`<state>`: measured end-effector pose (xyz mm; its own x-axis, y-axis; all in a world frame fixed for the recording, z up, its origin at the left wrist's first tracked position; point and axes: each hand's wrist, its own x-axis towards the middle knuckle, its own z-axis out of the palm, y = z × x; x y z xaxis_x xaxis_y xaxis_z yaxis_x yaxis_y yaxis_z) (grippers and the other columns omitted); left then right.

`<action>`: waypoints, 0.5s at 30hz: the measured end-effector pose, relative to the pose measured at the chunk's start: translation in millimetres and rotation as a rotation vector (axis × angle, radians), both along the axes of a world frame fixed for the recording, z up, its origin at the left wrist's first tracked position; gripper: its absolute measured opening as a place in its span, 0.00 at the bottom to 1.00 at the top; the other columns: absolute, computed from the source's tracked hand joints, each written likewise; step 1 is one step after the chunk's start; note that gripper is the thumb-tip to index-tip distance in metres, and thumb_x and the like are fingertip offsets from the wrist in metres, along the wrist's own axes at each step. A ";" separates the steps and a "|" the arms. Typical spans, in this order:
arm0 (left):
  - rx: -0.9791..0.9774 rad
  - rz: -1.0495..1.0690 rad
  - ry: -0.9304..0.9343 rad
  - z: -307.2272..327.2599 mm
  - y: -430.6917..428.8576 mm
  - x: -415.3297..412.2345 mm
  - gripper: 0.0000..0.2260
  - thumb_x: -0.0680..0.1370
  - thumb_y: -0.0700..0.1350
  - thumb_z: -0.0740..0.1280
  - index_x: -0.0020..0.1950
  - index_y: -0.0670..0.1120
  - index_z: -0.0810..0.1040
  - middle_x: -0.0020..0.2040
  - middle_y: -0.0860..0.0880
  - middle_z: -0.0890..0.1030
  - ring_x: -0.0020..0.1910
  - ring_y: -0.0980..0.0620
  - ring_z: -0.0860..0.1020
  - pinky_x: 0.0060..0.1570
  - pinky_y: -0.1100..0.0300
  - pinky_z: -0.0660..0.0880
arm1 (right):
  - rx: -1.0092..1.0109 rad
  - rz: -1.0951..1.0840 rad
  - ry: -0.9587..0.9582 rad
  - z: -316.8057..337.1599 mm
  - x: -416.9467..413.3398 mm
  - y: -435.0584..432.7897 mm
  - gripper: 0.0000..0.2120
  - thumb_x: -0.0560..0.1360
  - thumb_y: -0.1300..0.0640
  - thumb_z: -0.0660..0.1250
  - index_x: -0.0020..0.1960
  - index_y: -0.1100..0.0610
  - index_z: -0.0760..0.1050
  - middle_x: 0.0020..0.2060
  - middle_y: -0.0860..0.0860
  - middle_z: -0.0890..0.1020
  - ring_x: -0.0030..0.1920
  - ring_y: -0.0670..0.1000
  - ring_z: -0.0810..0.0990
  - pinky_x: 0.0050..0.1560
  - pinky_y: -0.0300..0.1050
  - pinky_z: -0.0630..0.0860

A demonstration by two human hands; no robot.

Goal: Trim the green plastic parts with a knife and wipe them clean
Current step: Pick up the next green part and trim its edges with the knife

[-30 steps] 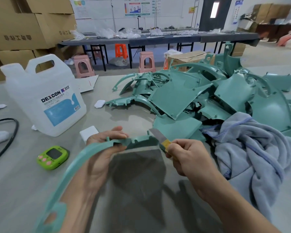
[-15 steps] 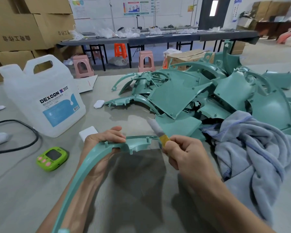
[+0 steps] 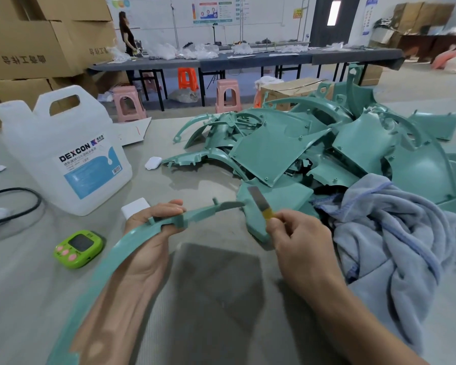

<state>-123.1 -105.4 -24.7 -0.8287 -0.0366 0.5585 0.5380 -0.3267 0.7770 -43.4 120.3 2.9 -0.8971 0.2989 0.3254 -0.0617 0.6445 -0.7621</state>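
Two hands met over a grey table [image 3: 37, 299] in the head view. The left hand [image 3: 153, 233] lay palm up and gripped a long curved green strip [image 3: 132, 241], thumb pressed on top and fingers curled beneath it. The strip ran from its pegged far end, near the middle of the picture, back along the forearm to the lower left edge. The right hand [image 3: 298, 238] pinched a small knife [image 3: 259, 200] by its yellow part between thumb and curled fingers. The grey blade pointed up and away, just beside the strip's far end. Whether blade and strip touched could not be told.

Below the hands a dark mat [image 3: 216, 280] lay flat on the table. Beyond them sat a heap of green plastic parts [image 3: 287, 146], panels and arcs piled over one another. A bluish-grey towel [image 3: 395, 233] lay crumpled to the right, touching the heap's near edge.

On the left stood a white jug [image 3: 63, 154] with a blue label, upright. Near it were a green timer [image 3: 78, 248], a small white block [image 3: 134, 206] partly hidden behind the left hand, and a black cable [image 3: 24, 204]. A small white case [image 3: 153, 162] lay between the jug and the heap.

Farther back were cardboard boxes [image 3: 37, 43], pink stools [image 3: 128, 101], an orange stool [image 3: 187, 79], a long dark table [image 3: 248, 60] and a standing person [image 3: 128, 32].
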 end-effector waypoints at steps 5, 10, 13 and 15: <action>-0.004 0.018 0.079 4.6 0.4 0.2 0.13 0.56 0.56 0.83 0.36 0.55 0.87 0.38 0.57 0.85 0.48 0.57 0.83 0.51 0.63 0.79 | -0.080 0.258 0.053 0.3 11.9 -14.0 0.13 0.80 0.50 0.65 0.39 0.53 0.74 0.26 0.48 0.73 0.26 0.44 0.67 0.27 0.36 0.63; -0.069 0.021 0.128 -0.9 -1.7 -1.4 0.14 0.67 0.36 0.76 0.37 0.57 0.87 0.38 0.58 0.85 0.49 0.59 0.83 0.48 0.66 0.78 | -0.133 0.148 0.094 1.0 2.3 3.1 0.14 0.80 0.53 0.67 0.37 0.56 0.74 0.24 0.48 0.70 0.25 0.46 0.64 0.28 0.41 0.61; -0.017 0.001 0.102 4.3 0.6 1.7 0.09 0.63 0.57 0.81 0.38 0.56 0.87 0.38 0.57 0.85 0.48 0.57 0.83 0.53 0.63 0.78 | -0.218 0.390 0.103 2.2 11.0 -5.4 0.12 0.78 0.48 0.65 0.39 0.54 0.76 0.24 0.46 0.70 0.25 0.43 0.64 0.27 0.37 0.61; -0.015 0.021 0.098 5.7 0.3 2.5 0.12 0.61 0.60 0.81 0.37 0.55 0.87 0.38 0.57 0.85 0.46 0.57 0.82 0.54 0.62 0.77 | -0.143 0.318 0.047 -3.2 6.1 -3.7 0.11 0.78 0.50 0.66 0.38 0.54 0.76 0.23 0.45 0.70 0.25 0.44 0.65 0.27 0.35 0.60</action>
